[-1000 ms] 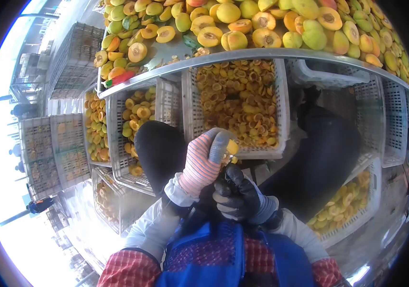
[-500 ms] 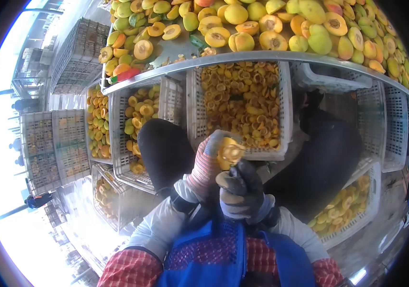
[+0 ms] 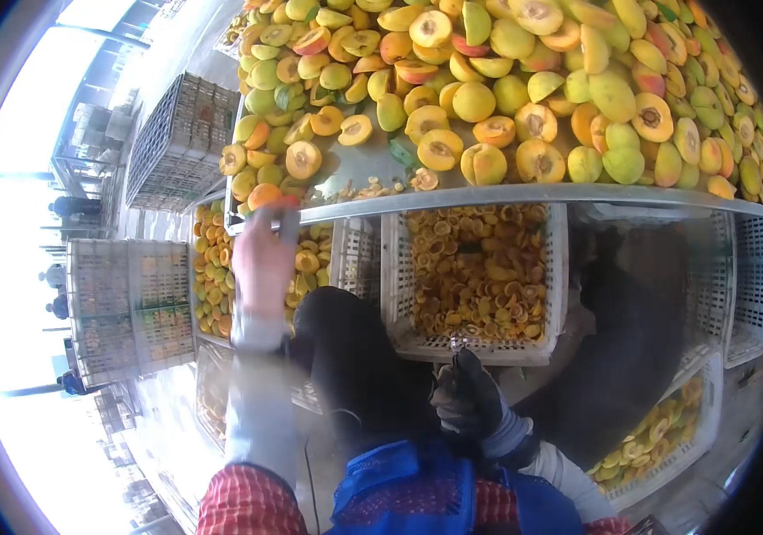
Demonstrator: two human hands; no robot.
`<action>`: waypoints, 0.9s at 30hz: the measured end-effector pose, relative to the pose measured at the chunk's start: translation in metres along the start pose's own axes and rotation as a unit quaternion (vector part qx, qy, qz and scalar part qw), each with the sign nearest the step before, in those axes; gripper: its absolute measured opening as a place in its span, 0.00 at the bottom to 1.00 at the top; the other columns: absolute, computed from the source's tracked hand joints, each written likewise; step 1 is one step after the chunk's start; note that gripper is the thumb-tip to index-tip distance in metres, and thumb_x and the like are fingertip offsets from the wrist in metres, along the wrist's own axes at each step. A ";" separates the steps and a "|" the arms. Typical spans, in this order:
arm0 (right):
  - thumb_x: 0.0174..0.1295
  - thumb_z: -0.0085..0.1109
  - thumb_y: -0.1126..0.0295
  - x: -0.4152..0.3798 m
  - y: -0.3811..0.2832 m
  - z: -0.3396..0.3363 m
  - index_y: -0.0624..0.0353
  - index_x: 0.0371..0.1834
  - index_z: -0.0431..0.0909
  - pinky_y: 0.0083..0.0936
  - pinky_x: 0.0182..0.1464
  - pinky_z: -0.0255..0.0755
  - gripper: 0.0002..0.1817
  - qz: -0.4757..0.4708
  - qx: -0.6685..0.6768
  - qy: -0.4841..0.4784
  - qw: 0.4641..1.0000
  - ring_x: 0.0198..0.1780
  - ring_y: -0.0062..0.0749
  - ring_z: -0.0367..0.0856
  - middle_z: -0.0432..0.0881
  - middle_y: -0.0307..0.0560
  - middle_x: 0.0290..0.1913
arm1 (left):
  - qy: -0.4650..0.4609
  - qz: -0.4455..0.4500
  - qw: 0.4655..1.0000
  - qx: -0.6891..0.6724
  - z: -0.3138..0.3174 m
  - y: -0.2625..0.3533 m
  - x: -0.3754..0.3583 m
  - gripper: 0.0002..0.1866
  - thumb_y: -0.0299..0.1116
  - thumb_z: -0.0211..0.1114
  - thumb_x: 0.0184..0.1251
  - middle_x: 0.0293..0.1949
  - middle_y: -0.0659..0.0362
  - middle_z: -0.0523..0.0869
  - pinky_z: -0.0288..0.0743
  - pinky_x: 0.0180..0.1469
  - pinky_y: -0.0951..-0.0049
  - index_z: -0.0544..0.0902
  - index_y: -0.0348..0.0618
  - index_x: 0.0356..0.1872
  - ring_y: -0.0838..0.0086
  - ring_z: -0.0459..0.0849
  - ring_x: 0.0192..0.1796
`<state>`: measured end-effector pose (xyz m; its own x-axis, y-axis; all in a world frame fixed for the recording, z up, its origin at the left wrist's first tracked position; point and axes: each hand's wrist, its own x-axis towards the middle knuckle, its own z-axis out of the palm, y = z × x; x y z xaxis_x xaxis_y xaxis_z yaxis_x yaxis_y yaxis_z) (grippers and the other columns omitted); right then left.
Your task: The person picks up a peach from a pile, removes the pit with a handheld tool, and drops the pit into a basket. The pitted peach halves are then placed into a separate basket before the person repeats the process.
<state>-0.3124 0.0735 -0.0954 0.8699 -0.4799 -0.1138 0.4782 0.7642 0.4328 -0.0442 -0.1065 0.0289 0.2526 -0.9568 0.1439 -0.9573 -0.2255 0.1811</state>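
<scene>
My left hand [image 3: 263, 263], in a striped glove and smeared by motion, is stretched out to the left front corner of the metal table [image 3: 524, 193]. Its fingertips are right by an orange peach half [image 3: 263, 195] and a red object [image 3: 288, 202] on the rim, which the hand partly covers. In front of my body, my right hand [image 3: 469, 399], in a dark grey glove, is closed around a small pitting tool [image 3: 458, 344] with a shiny metal tip pointing up. Beyond that tip stands a white crate [image 3: 401, 294] filled with brownish-yellow, cup-shaped scraps [image 3: 479, 267].
Halved yellow peaches [image 3: 439, 150] are heaped on the table. A crate of peach halves [image 3: 310, 259] stands below at left, and another crate [image 3: 658, 437] by my right leg. Stacked crates [image 3: 181, 143] rise at far left. Empty-looking crates [image 3: 750, 285] stand at right.
My left hand has left the peach half it held by the tool and swung left and forward to the table corner. My right hand has dropped slightly, still holding the tool. The view has tilted up.
</scene>
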 end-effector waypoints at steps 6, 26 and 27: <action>0.70 0.38 0.41 0.002 -0.006 0.004 0.55 0.32 0.73 0.17 0.10 0.53 0.27 -0.113 -0.147 0.219 0.958 0.08 0.19 0.56 0.65 0.33 0.13 | -0.157 -0.065 0.973 0.156 0.061 0.014 0.133 0.38 0.53 0.68 0.55 0.54 0.47 0.80 0.72 0.56 0.60 0.67 0.47 0.64 0.56 0.79 0.56; 0.65 0.54 0.66 -0.002 0.015 0.021 0.67 0.51 0.73 0.31 0.35 0.73 0.17 -0.371 -0.636 0.238 0.633 0.31 0.39 0.82 0.82 0.51 0.32 | -0.221 -0.168 0.720 -0.636 0.058 0.109 -0.167 0.22 0.48 0.55 0.72 0.42 0.56 0.82 0.73 0.51 0.76 0.75 0.38 0.52 0.76 0.79 0.45; 0.65 0.54 0.66 0.000 0.016 0.014 0.67 0.51 0.73 0.32 0.35 0.73 0.17 -0.391 -0.635 0.248 0.619 0.31 0.41 0.81 0.82 0.52 0.30 | -0.209 -0.158 0.735 -0.626 0.057 0.110 -0.168 0.22 0.49 0.54 0.72 0.42 0.56 0.82 0.73 0.50 0.76 0.75 0.38 0.51 0.76 0.78 0.45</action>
<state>-0.3065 0.0797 -0.0764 0.0931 -0.9660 -0.2413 0.2130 0.2560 -0.9429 -0.2003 0.0190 -0.0303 0.1185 -0.9248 -0.3616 0.0845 -0.3534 0.9316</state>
